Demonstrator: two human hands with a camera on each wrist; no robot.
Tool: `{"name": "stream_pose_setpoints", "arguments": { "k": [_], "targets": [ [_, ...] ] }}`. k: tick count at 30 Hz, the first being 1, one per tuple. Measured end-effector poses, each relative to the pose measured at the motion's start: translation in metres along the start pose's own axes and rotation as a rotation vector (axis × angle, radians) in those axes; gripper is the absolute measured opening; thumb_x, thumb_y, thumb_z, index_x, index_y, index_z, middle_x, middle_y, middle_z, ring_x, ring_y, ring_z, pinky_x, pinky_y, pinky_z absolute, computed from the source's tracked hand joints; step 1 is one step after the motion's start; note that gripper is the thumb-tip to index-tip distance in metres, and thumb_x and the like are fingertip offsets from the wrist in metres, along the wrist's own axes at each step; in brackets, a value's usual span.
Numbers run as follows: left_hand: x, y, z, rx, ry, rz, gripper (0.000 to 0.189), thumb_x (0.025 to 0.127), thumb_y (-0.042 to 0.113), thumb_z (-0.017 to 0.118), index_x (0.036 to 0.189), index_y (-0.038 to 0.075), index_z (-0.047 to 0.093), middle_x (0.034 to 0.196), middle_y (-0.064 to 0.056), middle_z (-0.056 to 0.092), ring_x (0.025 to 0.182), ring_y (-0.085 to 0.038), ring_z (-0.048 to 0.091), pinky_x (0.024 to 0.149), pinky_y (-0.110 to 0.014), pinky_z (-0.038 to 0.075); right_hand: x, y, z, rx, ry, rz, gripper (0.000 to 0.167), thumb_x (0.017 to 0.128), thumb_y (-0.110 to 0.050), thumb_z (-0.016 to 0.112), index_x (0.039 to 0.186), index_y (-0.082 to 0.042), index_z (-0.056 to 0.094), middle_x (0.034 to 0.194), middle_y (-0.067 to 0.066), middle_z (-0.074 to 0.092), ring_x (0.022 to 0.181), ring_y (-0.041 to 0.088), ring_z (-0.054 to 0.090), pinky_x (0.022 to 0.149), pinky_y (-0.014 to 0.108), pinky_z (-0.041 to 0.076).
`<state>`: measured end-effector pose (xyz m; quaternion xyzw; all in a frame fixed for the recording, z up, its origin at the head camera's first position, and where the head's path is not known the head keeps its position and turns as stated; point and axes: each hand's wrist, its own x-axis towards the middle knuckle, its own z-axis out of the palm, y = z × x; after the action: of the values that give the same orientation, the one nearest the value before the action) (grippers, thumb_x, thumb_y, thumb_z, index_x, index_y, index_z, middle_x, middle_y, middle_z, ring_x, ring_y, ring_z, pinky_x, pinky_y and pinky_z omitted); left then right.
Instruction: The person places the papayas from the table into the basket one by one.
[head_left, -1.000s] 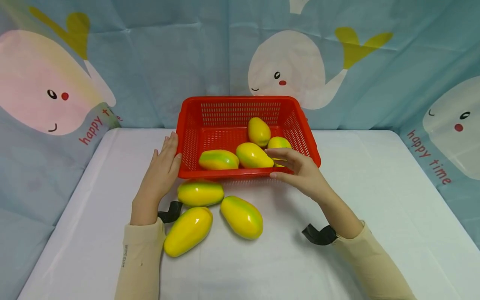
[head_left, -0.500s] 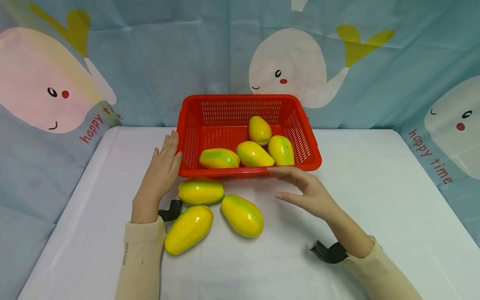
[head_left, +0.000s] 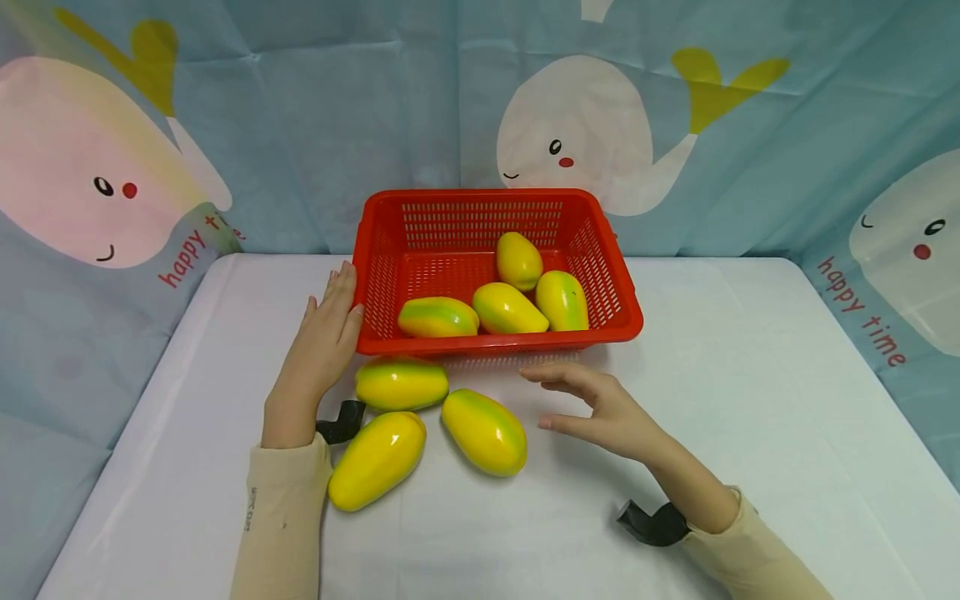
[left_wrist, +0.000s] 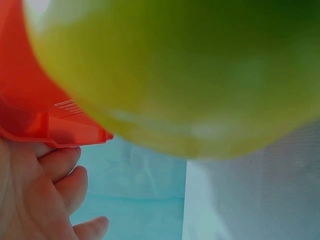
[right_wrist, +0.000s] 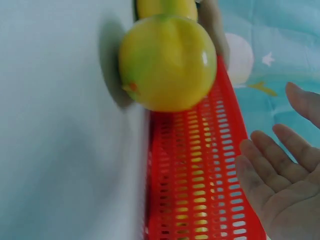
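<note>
A red plastic basket (head_left: 495,345) stands at the back of the table with several yellow-green mangoes (head_left: 506,308) in it. My left hand (head_left: 318,342) lies with straight fingers along the basket's left side; in the left wrist view those fingers (left_wrist: 65,175) are right at its rim. On the table in front of the basket are three more mangoes: one close to its front wall (head_left: 401,384), one to the lower left (head_left: 377,461) and one to the right (head_left: 484,432). My right hand (head_left: 603,408) hovers to the right of that last mango, fingers spread and holding nothing.
A white cloth covers the table (head_left: 750,400). Behind it hangs a blue curtain (head_left: 300,125) printed with whales. Each wrist carries a black camera mount, the right one (head_left: 652,523) jutting over the table.
My right hand has drawn back from over the basket's front right, where a mango now shows fully, and come down toward the mangoes on the table. The left hand has stayed in place.
</note>
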<state>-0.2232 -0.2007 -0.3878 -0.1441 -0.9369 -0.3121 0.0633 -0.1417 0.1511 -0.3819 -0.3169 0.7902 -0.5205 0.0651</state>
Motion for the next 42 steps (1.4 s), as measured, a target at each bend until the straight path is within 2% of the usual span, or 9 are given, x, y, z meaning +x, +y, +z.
{"name": "stream_pose_setpoints", "arguments": {
  "k": [5,12,18,25,30,34,42],
  "targets": [
    [0.0,0.001,-0.001,0.002,-0.003,0.001,0.056,0.102,0.026,0.03,0.151,0.005,0.013,0.157,-0.01,0.012,0.143,-0.027,0.01,0.11,-0.059,0.005,-0.001,0.003,0.01,0.007,-0.045,-0.011,0.047,0.083,-0.005,0.071,0.127,-0.003,0.056,0.127,0.005,0.058,0.115,0.028,0.053,0.098,0.04,0.044],
    [0.0,0.001,-0.001,0.015,-0.008,-0.003,0.056,0.102,0.027,0.029,0.151,0.006,0.012,0.157,-0.008,0.011,0.143,-0.027,0.009,0.11,-0.059,0.005,-0.001,0.007,0.02,-0.026,-0.09,-0.002,0.05,0.082,-0.012,0.073,0.128,-0.007,0.055,0.128,0.009,0.057,0.119,0.019,0.051,0.097,0.038,0.045],
    [-0.002,0.0,-0.001,0.026,-0.006,-0.003,0.056,0.102,0.027,0.029,0.151,0.006,0.012,0.157,-0.008,0.01,0.143,-0.027,0.008,0.111,-0.058,0.003,0.0,0.009,0.025,-0.053,-0.121,0.014,0.056,0.08,-0.014,0.076,0.13,-0.003,0.053,0.131,0.012,0.054,0.122,0.019,0.048,0.096,0.037,0.045],
    [0.0,0.001,-0.001,0.073,0.011,0.045,0.057,0.102,0.024,0.031,0.152,0.007,0.009,0.158,-0.009,0.007,0.144,-0.027,0.005,0.11,-0.059,0.003,0.001,0.01,0.027,-0.063,-0.132,0.028,0.059,0.079,-0.015,0.077,0.131,-0.003,0.053,0.133,0.011,0.052,0.123,0.019,0.047,0.097,0.036,0.045],
    [0.0,0.003,-0.004,0.112,-0.026,0.029,0.055,0.102,0.025,0.031,0.151,0.007,0.016,0.157,-0.009,0.01,0.144,-0.027,0.006,0.11,-0.059,0.002,0.002,0.01,0.03,-0.073,-0.161,0.064,0.06,0.08,-0.021,0.077,0.133,-0.008,0.052,0.136,0.004,0.05,0.125,0.018,0.045,0.098,0.036,0.044],
    [0.0,0.002,-0.006,0.141,-0.058,0.018,0.054,0.102,0.025,0.029,0.151,0.005,0.015,0.157,-0.008,0.009,0.144,-0.026,0.005,0.11,-0.059,0.002,0.002,0.01,0.033,-0.087,-0.176,0.073,0.063,0.079,-0.024,0.077,0.135,-0.011,0.051,0.138,0.002,0.048,0.126,0.017,0.043,0.098,0.035,0.043],
    [0.001,0.002,-0.006,0.164,-0.062,0.028,0.055,0.102,0.026,0.028,0.151,0.006,0.014,0.157,-0.008,0.008,0.144,-0.026,0.004,0.111,-0.057,-0.001,0.004,0.013,0.034,-0.141,-0.177,0.078,0.065,0.078,-0.024,0.078,0.135,-0.012,0.05,0.139,0.001,0.047,0.126,0.016,0.044,0.099,0.034,0.042]
  ]
}}
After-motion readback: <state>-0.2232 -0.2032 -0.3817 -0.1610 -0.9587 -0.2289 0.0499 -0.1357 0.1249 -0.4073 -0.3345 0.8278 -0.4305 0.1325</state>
